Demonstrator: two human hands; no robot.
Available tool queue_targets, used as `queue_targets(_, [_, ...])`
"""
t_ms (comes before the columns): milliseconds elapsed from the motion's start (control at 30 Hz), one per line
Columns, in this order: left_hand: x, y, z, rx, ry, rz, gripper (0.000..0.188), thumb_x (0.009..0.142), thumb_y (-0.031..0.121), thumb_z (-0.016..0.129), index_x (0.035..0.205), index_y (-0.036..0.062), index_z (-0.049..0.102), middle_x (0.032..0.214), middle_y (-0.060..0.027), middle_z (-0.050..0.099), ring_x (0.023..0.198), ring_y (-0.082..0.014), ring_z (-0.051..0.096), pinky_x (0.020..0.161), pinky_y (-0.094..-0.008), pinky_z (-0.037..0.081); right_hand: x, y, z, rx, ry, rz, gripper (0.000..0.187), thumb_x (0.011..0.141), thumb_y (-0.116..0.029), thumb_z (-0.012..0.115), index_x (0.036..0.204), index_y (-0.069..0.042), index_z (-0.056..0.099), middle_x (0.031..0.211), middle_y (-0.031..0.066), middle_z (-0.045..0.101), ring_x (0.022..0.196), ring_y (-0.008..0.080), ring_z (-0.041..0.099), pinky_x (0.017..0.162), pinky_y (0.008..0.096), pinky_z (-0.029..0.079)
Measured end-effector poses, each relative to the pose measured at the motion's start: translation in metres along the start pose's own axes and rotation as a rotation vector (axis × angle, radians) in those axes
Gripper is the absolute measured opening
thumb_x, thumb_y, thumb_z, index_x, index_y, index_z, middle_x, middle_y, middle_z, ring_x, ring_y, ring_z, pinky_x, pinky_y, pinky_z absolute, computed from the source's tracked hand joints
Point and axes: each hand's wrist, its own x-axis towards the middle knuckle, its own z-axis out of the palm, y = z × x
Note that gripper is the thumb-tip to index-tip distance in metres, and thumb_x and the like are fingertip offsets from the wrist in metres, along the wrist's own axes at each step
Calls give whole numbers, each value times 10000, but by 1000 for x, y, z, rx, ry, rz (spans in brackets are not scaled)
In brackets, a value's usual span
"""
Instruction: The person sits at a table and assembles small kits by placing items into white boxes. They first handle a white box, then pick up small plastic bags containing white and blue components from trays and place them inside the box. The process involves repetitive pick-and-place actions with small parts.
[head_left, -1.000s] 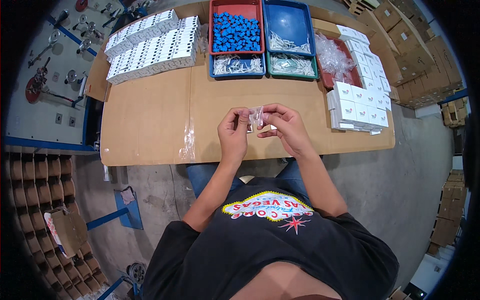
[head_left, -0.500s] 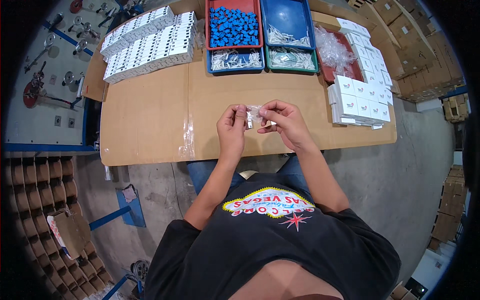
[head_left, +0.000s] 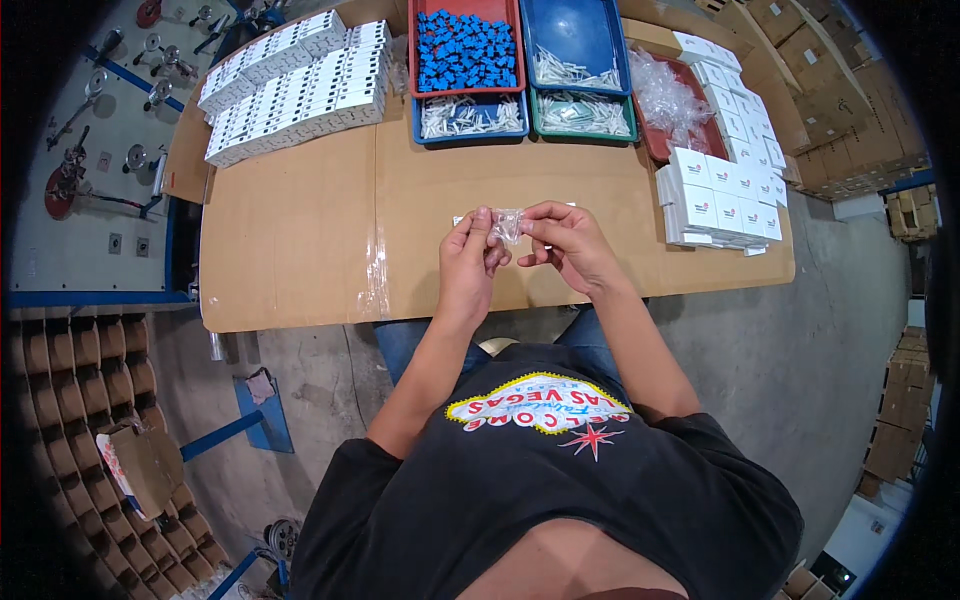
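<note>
Between my hands, above the cardboard-covered table (head_left: pixel 300 230), is a small clear plastic bag (head_left: pixel 507 226). My left hand (head_left: pixel 466 258) pinches its left side, with the fingers curled in. At the bag's right edge, the thumb and forefinger of my right hand (head_left: pixel 572 245) are closed on the plastic. What the bag contains, if anything, is too small to make out. Slivers of something white show on the table just beyond both hands, mostly hidden by them.
Across the back stand a red tray (head_left: pixel 412 60) of blue plastic pieces and blue and green trays (head_left: pixel 585 138) of white plugs. A red tray (head_left: pixel 655 148) holds clear bags. White boxes (head_left: pixel 300 125) are stacked at left, more white boxes (head_left: pixel 715 200) at right.
The bag now sits spread and slightly crumpled between my fingertips. My left fingers have curled further in. White edges have come into view beyond my hands.
</note>
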Motion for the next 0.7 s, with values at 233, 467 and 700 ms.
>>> queue_targets(233, [3, -4, -1, 240, 35, 102, 206, 1032, 248, 585, 957, 64, 640, 735, 47, 534, 606, -35, 436, 575, -218, 400, -2, 0, 9, -183, 60, -195, 239, 906, -54, 695, 1127, 35, 673, 850, 60, 685, 600, 79, 599, 629, 261, 590])
queue_targets(467, [2, -10, -3, 485, 99, 294, 234, 1033, 244, 588, 959, 33, 659, 734, 40, 565, 627, -27, 474, 568, -200, 392, 2, 5, 5, -328, 121, -293, 174, 941, -31, 651, 1091, 47, 694, 857, 70, 697, 607, 95, 625, 568, 244, 546])
queue_targets(700, [13, 3, -20, 703, 33, 267, 313, 1024, 281, 607, 939, -16, 660, 671, 17, 566, 620, -55, 475, 561, -237, 388, -1, 0, 2, -335, 87, -248, 182, 969, -48, 617, 1115, 37, 687, 809, 71, 685, 624, 96, 633, 647, 288, 611])
